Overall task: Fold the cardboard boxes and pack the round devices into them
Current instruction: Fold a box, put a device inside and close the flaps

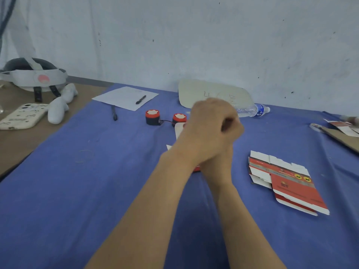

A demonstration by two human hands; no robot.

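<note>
Left hand (211, 123): fingers curled, in front of the part-folded carton (179, 131); I cannot tell whether it grips it.
Right hand (217, 166): pressed under the left and mostly covered; cannot tell its state.
Round devices (152, 117): 2, red and black, side by side on the blue cloth (77, 191), just beyond the hands.
Flat cartons (287, 181): unfolded, overlapping, right of the hands.

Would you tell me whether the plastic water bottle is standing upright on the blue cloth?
No, the water bottle lies on its side on the blue cloth.
</note>
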